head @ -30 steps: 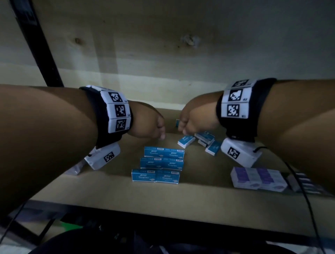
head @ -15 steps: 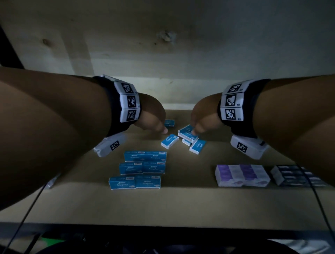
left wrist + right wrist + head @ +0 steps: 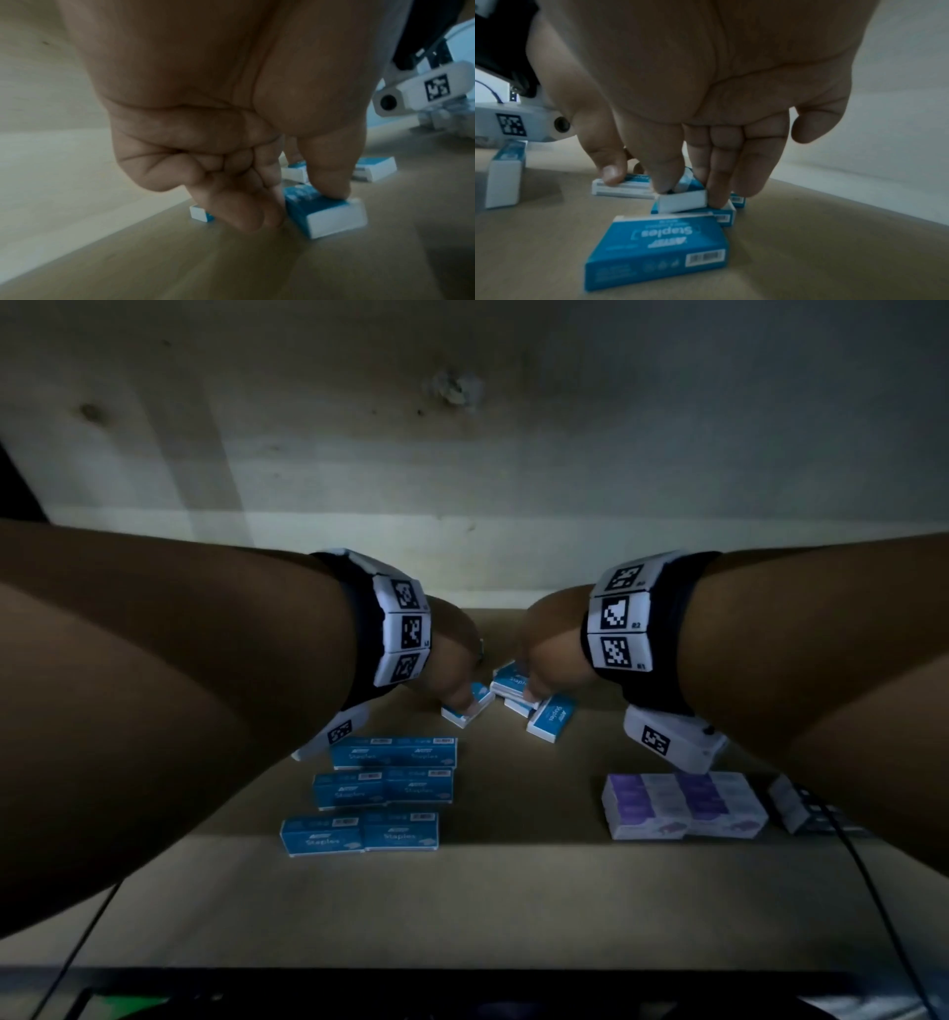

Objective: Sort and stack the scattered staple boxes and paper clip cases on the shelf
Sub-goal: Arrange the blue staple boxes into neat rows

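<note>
Loose blue staple boxes lie in a small pile at the back of the wooden shelf (image 3: 462, 906). My left hand (image 3: 454, 701) (image 3: 295, 203) pinches one loose staple box (image 3: 464, 711) (image 3: 331, 217) that lies flat on the shelf, thumb on top and fingers against its side. My right hand (image 3: 534, 695) (image 3: 687, 188) pinches the tilted top box of the pile (image 3: 508, 683) (image 3: 682, 200) between thumb and fingers. Another staple box (image 3: 550, 724) (image 3: 659, 249) lies just in front of the pile. The rest of the pile is hidden under my right hand.
Three neat rows of blue staple boxes (image 3: 382, 785) sit front left. Purple boxes (image 3: 683, 806) and dark cases (image 3: 806, 806) stand front right. One small blue box (image 3: 201, 213) lies by the back wall. Cables hang off the shelf's front edge.
Both hands have come down onto the loose boxes. The left hand now pinches the box left of the pile, and the right hand's fingers have closed on the pile's top box.
</note>
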